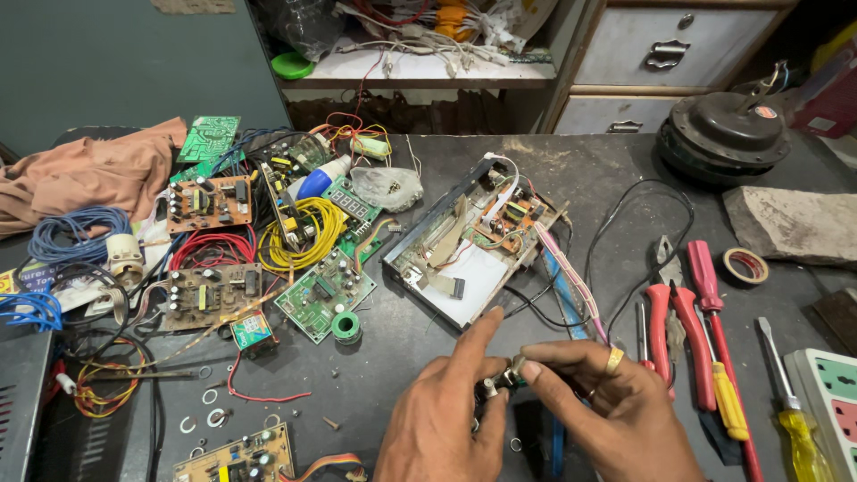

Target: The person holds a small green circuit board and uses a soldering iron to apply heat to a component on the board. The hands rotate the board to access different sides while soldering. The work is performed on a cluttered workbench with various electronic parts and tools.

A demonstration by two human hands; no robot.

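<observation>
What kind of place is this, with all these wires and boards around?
Most likely an electronics repair bench. Loose circuit boards and coils of wire cover the table, an opened device lies in the middle, and pliers sit beside it.

A small green display board (pixel 350 204) with a dark rectangular number screen lies tilted among the wiring toward the back left of the workbench (pixel 589 170), just right of the yellow wire coil (pixel 312 228). Beside it sits a crumpled clear plastic bag (pixel 388 187) holding small parts. Over at the back right corner, a round red-and-white sticker (pixel 766 112) shows on top of the dark round motor housing (pixel 723 134). At the far left edge, a flat printed packet (pixel 36 281) in blue, yellow and white peeks out under the blue wires (pixel 71 232). Near the front left, a little green-and-red labelled block (pixel 252 328) rests by a red wire.
</observation>
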